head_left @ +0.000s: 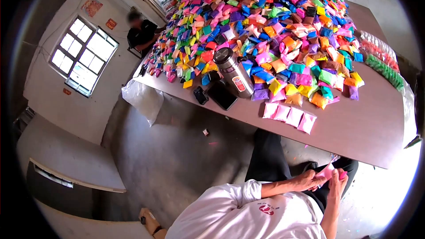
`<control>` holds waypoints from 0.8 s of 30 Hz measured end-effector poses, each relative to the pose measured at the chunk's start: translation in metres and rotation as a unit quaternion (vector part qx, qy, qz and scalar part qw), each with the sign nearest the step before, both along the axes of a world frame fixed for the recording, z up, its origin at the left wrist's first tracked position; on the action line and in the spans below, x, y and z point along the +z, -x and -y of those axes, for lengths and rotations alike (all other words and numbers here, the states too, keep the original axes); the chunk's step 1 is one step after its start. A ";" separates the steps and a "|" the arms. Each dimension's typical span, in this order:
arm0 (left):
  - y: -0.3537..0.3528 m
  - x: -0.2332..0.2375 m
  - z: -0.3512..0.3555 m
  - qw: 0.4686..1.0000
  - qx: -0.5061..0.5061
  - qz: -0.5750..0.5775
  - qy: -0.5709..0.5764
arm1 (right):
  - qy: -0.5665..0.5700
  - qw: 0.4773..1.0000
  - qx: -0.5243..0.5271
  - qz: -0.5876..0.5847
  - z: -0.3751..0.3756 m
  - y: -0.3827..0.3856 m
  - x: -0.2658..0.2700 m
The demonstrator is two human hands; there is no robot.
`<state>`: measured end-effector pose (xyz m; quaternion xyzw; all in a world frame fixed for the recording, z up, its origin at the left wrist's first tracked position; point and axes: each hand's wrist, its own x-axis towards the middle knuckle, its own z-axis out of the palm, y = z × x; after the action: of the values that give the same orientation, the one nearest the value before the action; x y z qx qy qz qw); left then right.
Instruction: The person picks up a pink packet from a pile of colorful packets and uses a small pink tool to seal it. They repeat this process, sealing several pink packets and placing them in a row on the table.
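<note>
Above my lap, both hands are closed on a small pink packet (326, 172). My left hand (310, 180) pinches its left side, and my right hand (338, 185) grips the other side. A darker pink bit pokes out by the right fingers; I cannot make out whether it is part of the same packet. On the table edge in front of me lies a joined strip of several light pink packets (290, 117). Behind it rises a large heap of small packets in many colours (265, 31).
A steel flask (234, 73) stands on the table (354, 128) beside a black phone (222, 95) and a small black case (201, 95). Bagged packets (384, 71) lie along the right edge. A plastic bag (144, 99) hangs at the left; another person (141, 33) sits beyond.
</note>
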<state>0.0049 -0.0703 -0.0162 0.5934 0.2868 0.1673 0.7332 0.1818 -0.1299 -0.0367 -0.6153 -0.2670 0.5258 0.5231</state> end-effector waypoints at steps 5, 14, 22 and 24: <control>0.002 -0.002 0.001 1.000 -0.006 0.001 -0.010 | 0.034 0.996 -0.027 -0.073 0.008 0.018 0.015; 0.014 0.011 -0.006 0.999 -0.014 0.049 -0.006 | -0.005 0.994 -0.058 -0.095 -0.001 0.031 0.003; 0.017 0.001 -0.015 0.995 -0.015 0.076 0.069 | -0.001 0.991 0.012 -0.132 -0.017 0.031 0.010; 0.013 -0.006 -0.020 0.994 -0.018 0.084 0.071 | -0.004 0.991 -0.002 -0.130 -0.018 0.030 0.008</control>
<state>-0.0078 -0.0506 -0.0221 0.5289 0.2243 0.1829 0.7978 0.1520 -0.1118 -0.0286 -0.5403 -0.1974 0.5993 0.5567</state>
